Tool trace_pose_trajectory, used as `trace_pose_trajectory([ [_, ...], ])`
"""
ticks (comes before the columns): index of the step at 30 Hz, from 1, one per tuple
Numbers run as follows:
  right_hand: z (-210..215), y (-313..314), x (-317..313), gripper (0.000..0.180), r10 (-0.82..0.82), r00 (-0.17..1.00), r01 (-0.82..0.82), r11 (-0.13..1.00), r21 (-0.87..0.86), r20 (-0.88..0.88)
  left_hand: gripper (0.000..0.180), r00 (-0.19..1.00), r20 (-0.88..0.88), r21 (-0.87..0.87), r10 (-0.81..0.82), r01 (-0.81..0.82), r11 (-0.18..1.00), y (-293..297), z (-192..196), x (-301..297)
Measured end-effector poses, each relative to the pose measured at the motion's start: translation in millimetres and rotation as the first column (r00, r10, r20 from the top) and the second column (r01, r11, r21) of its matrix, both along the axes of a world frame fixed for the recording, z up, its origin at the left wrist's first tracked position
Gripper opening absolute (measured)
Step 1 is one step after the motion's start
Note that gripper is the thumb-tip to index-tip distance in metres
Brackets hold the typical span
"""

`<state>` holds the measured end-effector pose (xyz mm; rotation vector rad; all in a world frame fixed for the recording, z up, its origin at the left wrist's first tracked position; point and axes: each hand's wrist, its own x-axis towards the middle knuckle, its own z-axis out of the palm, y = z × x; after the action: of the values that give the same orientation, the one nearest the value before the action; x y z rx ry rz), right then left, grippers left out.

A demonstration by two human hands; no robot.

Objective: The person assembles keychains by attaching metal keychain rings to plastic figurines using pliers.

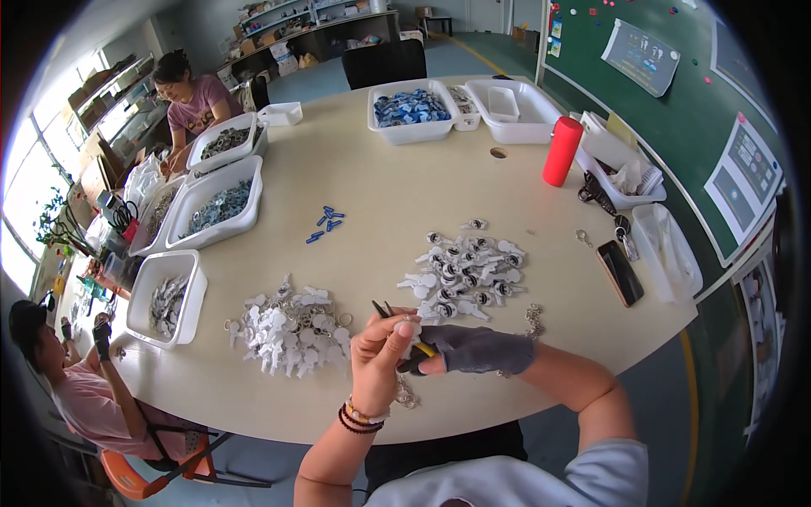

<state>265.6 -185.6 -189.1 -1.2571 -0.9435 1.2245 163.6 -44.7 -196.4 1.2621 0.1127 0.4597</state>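
Note:
My left hand (378,357) pinches a small white keychain piece (409,331) near the front edge of the beige round table (372,169). My right hand (473,349), in a grey fingerless glove, grips yellow-handled pliers (390,314) whose dark tips point up left at that piece. A short metal chain (406,395) hangs below my left hand. A pile of white keychain pieces (291,325) lies to the left. Another pile of white pieces with dark round faces (463,269) lies just beyond my hands.
White bins (166,297) of parts line the left side, more bins (412,110) at the far side. A red cylinder (562,151), a phone (619,272) and blue clips (326,223) lie on the table. Two other people sit at the left.

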Motion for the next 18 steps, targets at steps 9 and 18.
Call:
trace_pose_trajectory([
  [9, -64, 2, -13, 0.053, -0.317, 0.673, 0.205, 0.948, 0.243, 0.668, 0.015, 0.981, 0.050, -0.165, -0.189, 0.195, 0.967, -30, -4, -11],
  [18, -34, -29, 6, 0.032, -0.307, 0.763, 0.384, 0.923, 0.017, -0.568, 0.017, 0.985, 0.169, -0.215, 0.034, 0.003, 0.977, -29, 2, 10],
])
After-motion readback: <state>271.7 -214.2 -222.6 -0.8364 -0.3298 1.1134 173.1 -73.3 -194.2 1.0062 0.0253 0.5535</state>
